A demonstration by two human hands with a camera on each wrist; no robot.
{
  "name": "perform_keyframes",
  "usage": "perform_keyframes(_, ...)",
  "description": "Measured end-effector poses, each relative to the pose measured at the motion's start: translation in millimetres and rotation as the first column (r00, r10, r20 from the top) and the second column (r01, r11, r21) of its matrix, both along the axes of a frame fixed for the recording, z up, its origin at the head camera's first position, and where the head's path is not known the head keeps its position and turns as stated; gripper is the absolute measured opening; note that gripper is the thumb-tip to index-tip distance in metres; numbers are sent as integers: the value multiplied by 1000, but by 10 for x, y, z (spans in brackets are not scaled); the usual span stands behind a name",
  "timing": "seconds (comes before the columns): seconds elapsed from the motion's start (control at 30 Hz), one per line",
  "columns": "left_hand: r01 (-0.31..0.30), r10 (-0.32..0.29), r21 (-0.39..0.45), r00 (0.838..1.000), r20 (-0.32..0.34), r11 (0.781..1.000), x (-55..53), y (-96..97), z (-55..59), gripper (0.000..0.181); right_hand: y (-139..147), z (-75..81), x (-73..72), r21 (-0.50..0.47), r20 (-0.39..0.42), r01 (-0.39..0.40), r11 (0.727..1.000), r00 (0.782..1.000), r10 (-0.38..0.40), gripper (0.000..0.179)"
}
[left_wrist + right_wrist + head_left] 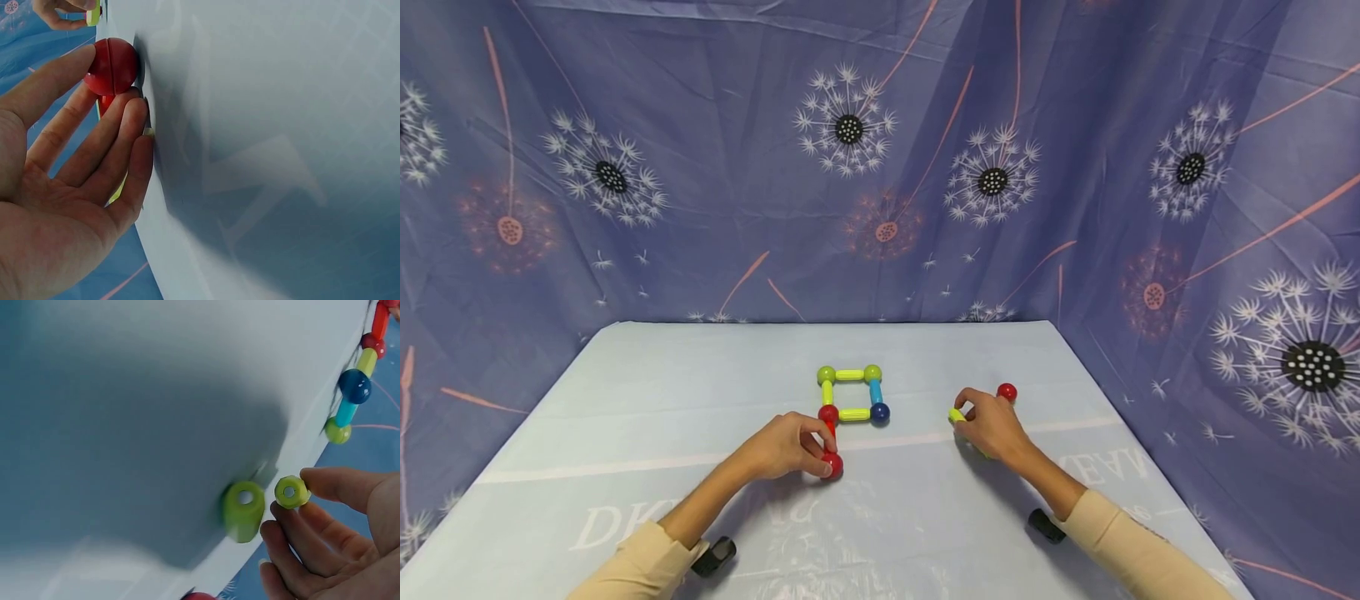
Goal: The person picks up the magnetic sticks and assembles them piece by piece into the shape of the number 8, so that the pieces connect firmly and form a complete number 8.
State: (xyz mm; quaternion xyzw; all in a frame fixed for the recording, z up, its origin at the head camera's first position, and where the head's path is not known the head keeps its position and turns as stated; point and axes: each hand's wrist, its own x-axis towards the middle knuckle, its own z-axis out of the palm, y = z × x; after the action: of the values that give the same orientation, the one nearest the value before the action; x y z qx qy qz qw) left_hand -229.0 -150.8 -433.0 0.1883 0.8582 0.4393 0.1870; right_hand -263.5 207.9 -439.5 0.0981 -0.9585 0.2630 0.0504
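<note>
My left hand point(784, 446) pinches a red magnetic ball point(832, 465) between thumb and fingers, low at the cloth. A red rod point(831, 430) runs from that ball to another red ball point(828, 414) at the near left corner of a square. Two green balls point(872, 372), a dark blue ball point(880, 413), yellow-green rods point(853, 415) and a light blue rod point(876, 391) form the rest of it. Off to the right, my right hand point(992, 425) holds a yellow-green magnetic rod point(291, 492) by thumb and fingertips, its metal end facing the right wrist camera.
Another yellow-green rod point(244, 515) lies on the cloth beside the right hand. Just beyond that hand sits a loose red ball point(1007, 392). A pale cloth point(662, 392) covers the table, with a blue dandelion-print curtain point(737, 167) behind and at the sides.
</note>
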Motion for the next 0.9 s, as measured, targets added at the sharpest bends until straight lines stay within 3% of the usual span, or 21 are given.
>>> perform_keyframes(0.4, 4, -4, 19, 1000, 11, 1000, -16, -10, -20, 22, -220, 63, 45, -63, -1, -76, 995, 997, 77, 21)
perform_keyframes(0.9, 11, -11, 30, 1000, 0, 999, -12, -12, -7, 23, -596, 87, 129, -73, 87, -130, 989, 987, 136, 18)
